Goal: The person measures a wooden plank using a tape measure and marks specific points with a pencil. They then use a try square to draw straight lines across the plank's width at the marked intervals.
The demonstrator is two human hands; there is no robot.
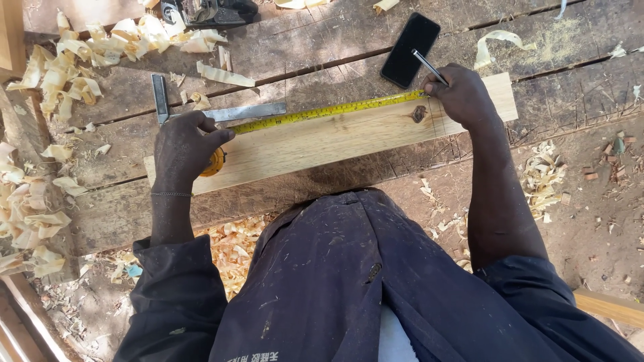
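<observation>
A pale, rectangular wooden board [329, 137] lies flat on the rough, weathered plank bench [121, 208], with its long axis running from the near left to the far right, slightly rising toward the right. Along its far edge a yellow steel measuring tape [329, 110] is stretched, parallel to that long axis. The left hand [182, 147] rests on the left end of the board, and its grip is closed over the round yellow case of the tape, pressing it down on the wood. The right hand [464, 94] is at the right part of the board, beside a dark knot, and its fingers are pinched closed around a thin dark pencil [429, 66], whose tip meets the tape close to the far edge. So the tape goes from the left hand to the right hand, and the right hand is the nearer one to the pencil's point on the wood. Both arms are extended forward, with dark blue sleeves pushed up. Just beyond the board lie a metal try square [221, 110] on the left and a black phone [410, 49] on the right; pale curled wood shavings [80, 60] are scattered around.
</observation>
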